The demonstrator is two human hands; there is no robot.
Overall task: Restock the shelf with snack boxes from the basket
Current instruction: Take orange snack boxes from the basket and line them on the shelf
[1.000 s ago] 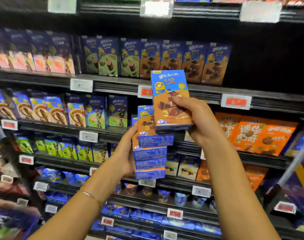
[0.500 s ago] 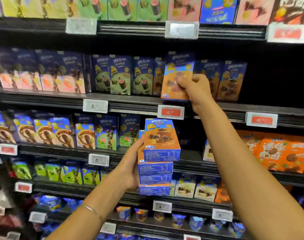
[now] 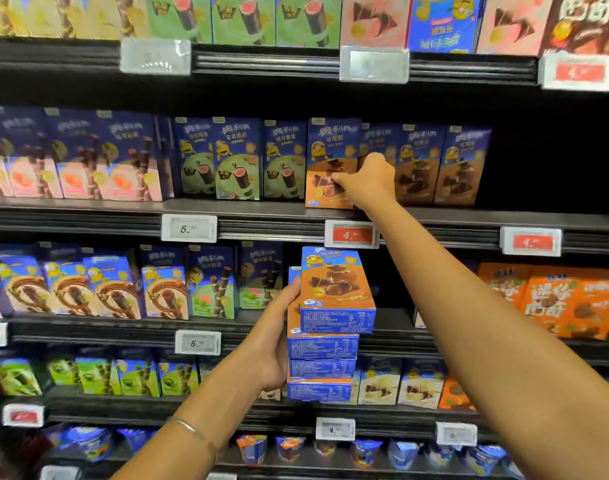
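left hand (image 3: 274,344) wrapped round stack of snack boxes (image 3: 325,344), held in air just below red price tag (image 3: 351,234). right hand (image 3: 369,181) just above tag, fingers curled, pinching single snack box (image 3: 325,157) upright on shelf (image 3: 261,206). thin bracelet (image 3: 191,428) on left wrist, well below tag.

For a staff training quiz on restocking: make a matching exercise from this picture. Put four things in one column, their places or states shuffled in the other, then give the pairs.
Things
1. right hand
2. left hand
3. orange boxes
4. bracelet

Places or states
A. at the right, one shelf further down
B. on the left wrist
C. grips the chocolate box standing on the shelf
D. holds the stack of boxes in front of the shelves

Pairs: 1-C, 2-D, 3-A, 4-B
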